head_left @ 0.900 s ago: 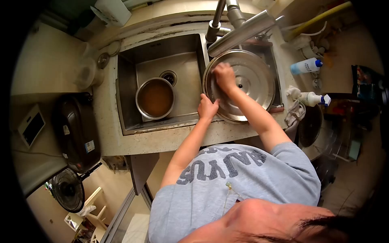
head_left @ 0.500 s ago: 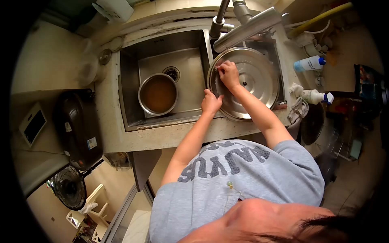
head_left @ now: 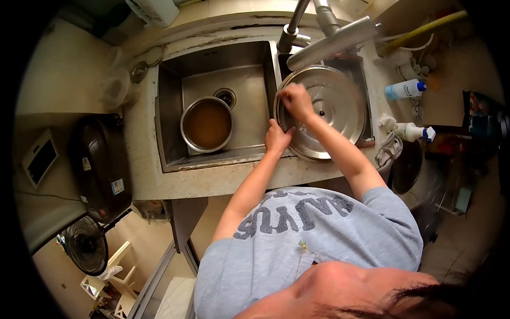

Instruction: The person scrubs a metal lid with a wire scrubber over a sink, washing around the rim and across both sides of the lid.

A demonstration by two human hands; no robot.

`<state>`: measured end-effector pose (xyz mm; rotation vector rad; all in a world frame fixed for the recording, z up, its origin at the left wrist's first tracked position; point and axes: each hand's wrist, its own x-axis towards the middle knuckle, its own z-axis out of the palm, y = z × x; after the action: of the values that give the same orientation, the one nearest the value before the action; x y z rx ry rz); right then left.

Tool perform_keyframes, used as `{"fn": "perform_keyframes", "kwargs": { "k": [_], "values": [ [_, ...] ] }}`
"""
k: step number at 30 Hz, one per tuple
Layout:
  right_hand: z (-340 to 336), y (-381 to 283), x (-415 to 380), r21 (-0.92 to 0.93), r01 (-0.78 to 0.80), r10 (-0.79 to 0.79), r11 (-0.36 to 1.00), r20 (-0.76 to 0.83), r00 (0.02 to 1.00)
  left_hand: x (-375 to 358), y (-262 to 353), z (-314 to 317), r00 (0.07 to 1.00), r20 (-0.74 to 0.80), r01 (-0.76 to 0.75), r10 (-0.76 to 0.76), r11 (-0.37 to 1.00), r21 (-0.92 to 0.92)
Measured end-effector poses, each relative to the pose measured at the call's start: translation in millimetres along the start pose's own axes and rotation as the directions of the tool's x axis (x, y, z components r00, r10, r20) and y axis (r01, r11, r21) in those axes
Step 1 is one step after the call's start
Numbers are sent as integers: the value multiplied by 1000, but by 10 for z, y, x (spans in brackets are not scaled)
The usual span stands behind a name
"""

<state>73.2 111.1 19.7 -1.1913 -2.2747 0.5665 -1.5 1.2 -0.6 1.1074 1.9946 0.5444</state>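
Note:
A large round steel lid point(head_left: 337, 114) lies over the right sink basin, under the faucet spout point(head_left: 332, 41). My left hand point(head_left: 277, 138) grips the lid's near left rim. On the lid's upper left surface rests my right hand point(head_left: 296, 101), fingers curled and pressed against the metal; whether it holds a sponge or cloth I cannot tell. A steel pot point(head_left: 207, 124) filled with brown water sits in the left basin point(head_left: 175, 95) beside the drain.
A blue-capped bottle point(head_left: 404, 89) and a spray bottle point(head_left: 411, 130) lie on the counter right of the sink. A dark appliance point(head_left: 101, 165) stands at the left. A fan point(head_left: 85, 245) stands on the floor below.
My right hand has shifted back and forth over the lid's upper left part. My left hand stays on the rim. The view has drifted slightly.

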Motion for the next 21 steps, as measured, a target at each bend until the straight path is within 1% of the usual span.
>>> {"fn": "perform_keyframes", "kwargs": {
  "k": [1, 2, 4, 6, 7, 8, 9, 10, 11, 12, 14, 15, 17, 18, 20, 21],
  "values": [
    [50, -76, -154, -1, 91, -91, 996, 47, 995, -15, -37, 0, 1000, 5, 0, 0, 1000, -18],
    [68, -184, -282, 28, 121, -122, 992, 27, 992, -37, -58, 6, 1000, 5, 3, -3, 1000, -24],
    [109, -141, -292, 38, 193, -194, 980, 3, 981, -40, -50, 12, 1000, -19, -17, 16, 996, -82],
    [118, 48, -36, -89, 173, -173, 981, 9, 985, -58, -44, 31, 1000, -25, 1, -3, 996, -87],
    [125, 164, 152, -198, 136, -153, 971, -72, 986, -59, -40, 34, 999, -32, -7, 4, 995, -99],
    [167, 405, 321, -257, 50, -90, 965, -147, 985, -54, -44, 28, 999, -39, -15, 10, 994, -108],
    [146, 418, 388, -265, -41, -9, 963, -184, 983, -48, -40, 40, 1000, -24, 16, -19, 991, -136],
    [143, 406, 425, -270, -132, 71, 954, -224, 972, -39, -57, 41, 1000, -25, 14, -17, 991, -132],
    [176, 350, 348, -328, -87, 12, 941, -225, 974, -40, -80, 48, 1000, -24, 9, -12, 992, -125],
    [173, 197, 239, -273, -29, -7, 962, -128, 992, -26, -73, 50, 1000, -28, 1, -5, 992, -127],
    [324, -83, -92, -94, 113, -117, 989, -36, 992, -6, -87, 69, 1000, 4, 23, -22, 993, -117],
    [285, -68, -44, -96, 118, -121, 988, -30, 992, 5, -67, 42, 1000, 4, 18, -18, 992, -125],
    [149, 56, 75, -142, 192, -199, 971, -40, 979, -7, -83, 54, 999, 15, 30, -28, 991, -133],
    [120, 252, 219, -287, 86, -100, 954, -32, 995, 27, -100, 73, 1000, -6, 2, -3, 988, -156],
    [158, 402, 300, -415, -45, -7, 909, -122, 993, 15, -124, 62, 999, -28, -30, 25, 985, -171],
    [97, 192, 211, -372, 25, -67, 928, -100, 993, -6, -117, 52, 999, -30, -30, 26, 987, -156]
  ]
}}
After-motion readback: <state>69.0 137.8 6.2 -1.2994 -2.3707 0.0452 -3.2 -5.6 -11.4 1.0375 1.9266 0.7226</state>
